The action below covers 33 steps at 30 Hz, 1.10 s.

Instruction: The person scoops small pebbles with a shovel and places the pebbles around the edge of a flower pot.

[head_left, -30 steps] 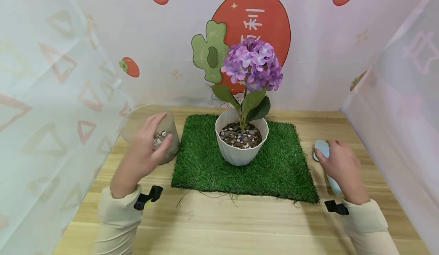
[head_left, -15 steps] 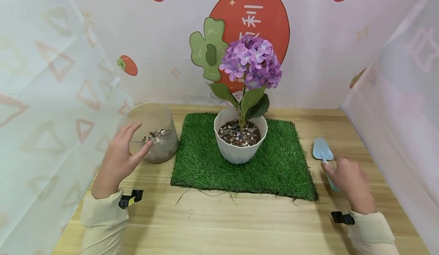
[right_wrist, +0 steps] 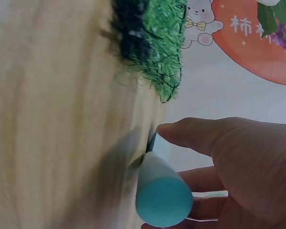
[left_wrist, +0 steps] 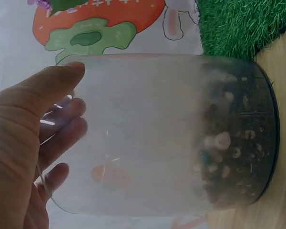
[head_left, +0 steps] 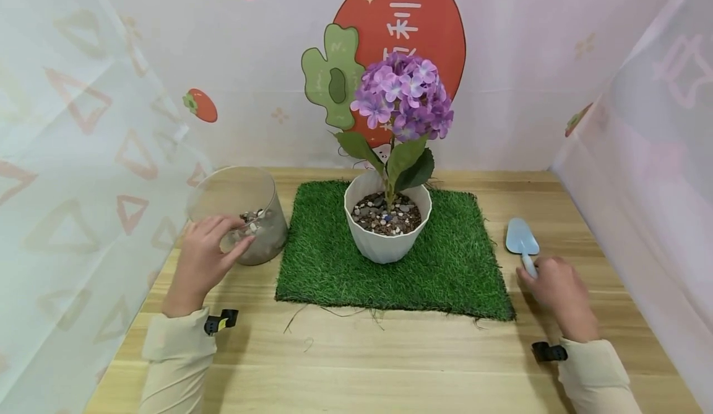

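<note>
1. Although the rim of the clear, cylindrical, glass-like vessel (left_wrist: 143,109) is framed by the left hand (head_left: 203,259), whether it is pinched cannot be told; stiff, slippery walls and a base weighted by mixed pebbles (left_wrist: 221,140) are expected, so the wall is best cupped below that grip.
2. By the right hand's (head_left: 559,290) curled fingers the handle of the light-blue, spade-shaped trowel (head_left: 523,245) is held, blade beyond the fingertips; lightness and rigidity are judged likely, and mid-handle is best gripped.
3. One vessel and one trowel are counted; between the grips, one white fluted pot (head_left: 384,247), one purple flower head (head_left: 403,98) and one green grass-like mat (head_left: 457,262) are seen.
</note>
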Tool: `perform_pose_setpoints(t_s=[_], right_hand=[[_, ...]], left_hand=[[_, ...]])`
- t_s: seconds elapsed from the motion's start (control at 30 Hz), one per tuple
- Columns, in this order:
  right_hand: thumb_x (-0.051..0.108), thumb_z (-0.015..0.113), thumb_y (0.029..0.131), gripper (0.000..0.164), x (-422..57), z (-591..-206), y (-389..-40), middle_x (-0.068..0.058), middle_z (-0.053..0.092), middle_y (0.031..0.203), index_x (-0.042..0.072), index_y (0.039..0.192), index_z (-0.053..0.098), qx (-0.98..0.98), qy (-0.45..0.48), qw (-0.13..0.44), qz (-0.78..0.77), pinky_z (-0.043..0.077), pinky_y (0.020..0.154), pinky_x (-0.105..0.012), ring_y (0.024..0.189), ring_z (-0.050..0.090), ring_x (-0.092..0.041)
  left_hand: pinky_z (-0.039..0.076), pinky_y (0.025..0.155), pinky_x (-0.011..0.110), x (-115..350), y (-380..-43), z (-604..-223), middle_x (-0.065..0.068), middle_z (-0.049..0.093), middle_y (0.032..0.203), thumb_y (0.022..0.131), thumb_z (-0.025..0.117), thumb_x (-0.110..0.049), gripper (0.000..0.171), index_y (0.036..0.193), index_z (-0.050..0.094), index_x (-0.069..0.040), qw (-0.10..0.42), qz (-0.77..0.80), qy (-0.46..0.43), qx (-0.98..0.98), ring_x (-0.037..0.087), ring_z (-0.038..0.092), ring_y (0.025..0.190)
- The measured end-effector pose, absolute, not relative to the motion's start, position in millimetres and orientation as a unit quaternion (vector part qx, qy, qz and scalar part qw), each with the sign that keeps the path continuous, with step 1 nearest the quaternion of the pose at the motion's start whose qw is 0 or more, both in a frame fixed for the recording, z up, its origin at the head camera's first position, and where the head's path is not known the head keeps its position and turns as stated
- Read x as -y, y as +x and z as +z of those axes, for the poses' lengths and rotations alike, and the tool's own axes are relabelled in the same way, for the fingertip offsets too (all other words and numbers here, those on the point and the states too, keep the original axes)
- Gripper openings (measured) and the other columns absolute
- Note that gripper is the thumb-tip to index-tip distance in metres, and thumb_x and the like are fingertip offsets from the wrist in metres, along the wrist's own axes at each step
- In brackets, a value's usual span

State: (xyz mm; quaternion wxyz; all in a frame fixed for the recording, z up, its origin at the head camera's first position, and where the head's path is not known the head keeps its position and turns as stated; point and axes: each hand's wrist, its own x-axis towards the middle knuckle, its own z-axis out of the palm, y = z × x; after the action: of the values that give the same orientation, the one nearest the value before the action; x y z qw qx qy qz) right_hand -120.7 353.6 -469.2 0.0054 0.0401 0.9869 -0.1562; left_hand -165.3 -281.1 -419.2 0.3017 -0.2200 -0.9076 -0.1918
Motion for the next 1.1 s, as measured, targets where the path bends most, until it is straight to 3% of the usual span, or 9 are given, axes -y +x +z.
perform_pose_setpoints(t_s=[0.27,0.43,0.6,0.8,1.1], right_hand=[[0.028,0.062,0.090,0.031,-352.7,-475.3,-124.2,-0.011,0.053,0.066,0.007,0.068,0.054,-0.987,0.037,-0.024,-0.157,0.033,0.044,-0.029,0.055,0.047,-0.022],[0.022,0.060,0.090,0.025,-355.3,-476.9,-124.2,-0.013,0.053,0.068,0.004,0.073,0.058,-0.987,0.046,-0.019,-0.156,0.034,0.043,-0.030,0.055,0.046,-0.022],[0.019,0.058,0.090,0.021,-355.1,-476.1,-122.2,-0.012,0.052,0.067,0.002,0.077,0.061,-0.985,0.058,-0.016,-0.160,0.033,0.042,-0.029,0.053,0.045,-0.021],[0.022,0.061,0.090,0.024,-351.9,-475.1,-119.6,-0.015,0.059,0.071,0.000,0.085,0.067,-0.980,0.078,-0.045,-0.175,0.033,0.043,-0.029,0.055,0.049,-0.022],[0.026,0.059,0.090,0.035,-353.0,-469.3,-120.7,-0.030,0.068,0.092,-0.003,0.107,0.069,-0.967,0.131,-0.083,-0.200,0.039,0.046,-0.030,0.066,0.061,-0.032]], left_hand=[[0.034,0.073,0.033,277.6,-169.8,-424.4,0.008,0.071,0.080,0.072,0.083,-0.018,0.023,0.087,0.069,-0.006,0.350,-0.203,-0.221,0.887,0.022,0.060,0.073],[0.033,0.070,0.031,273.6,-173.2,-425.4,0.007,0.070,0.075,0.076,0.081,-0.017,0.017,0.084,0.069,-0.007,0.367,-0.206,-0.218,0.881,0.019,0.057,0.067],[0.030,0.068,0.031,270.1,-175.6,-427.4,0.006,0.068,0.071,0.074,0.082,-0.012,0.017,0.081,0.068,-0.006,0.384,-0.224,-0.221,0.868,0.019,0.054,0.064],[0.032,0.067,0.033,270.5,-176.2,-429.1,0.007,0.066,0.070,0.072,0.082,-0.008,0.018,0.080,0.067,-0.003,0.397,-0.224,-0.230,0.860,0.019,0.052,0.064],[0.031,0.062,0.025,268.0,-177.7,-424.7,0.007,0.064,0.070,0.071,0.082,-0.006,0.019,0.080,0.066,-0.001,0.404,-0.221,-0.250,0.852,0.018,0.052,0.063]])
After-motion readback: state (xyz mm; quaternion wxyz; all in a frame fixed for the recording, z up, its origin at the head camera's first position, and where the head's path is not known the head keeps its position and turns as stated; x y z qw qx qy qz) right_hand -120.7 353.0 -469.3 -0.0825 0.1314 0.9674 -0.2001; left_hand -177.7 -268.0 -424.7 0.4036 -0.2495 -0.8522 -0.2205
